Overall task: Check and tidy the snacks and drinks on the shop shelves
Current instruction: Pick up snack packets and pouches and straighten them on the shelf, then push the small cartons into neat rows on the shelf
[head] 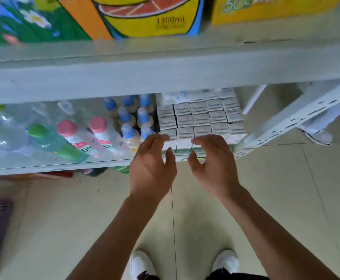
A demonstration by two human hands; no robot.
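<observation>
A grey shelf unit (165,77) carries big printed boxes (149,17) above. On its lower shelf (53,166) stand green-capped (37,131), pink-capped (98,126) and blue-capped bottles (128,131). A tight block of small drink cartons (201,116) fills the right end. At the block's front row, the left hand (151,168) and right hand (215,166) reach side by side, fingers spread and loosely curved over the carton tops, gripping nothing.

Upper edge crops the boxes (145,21); the left bottles (13,136) are blurred.
</observation>
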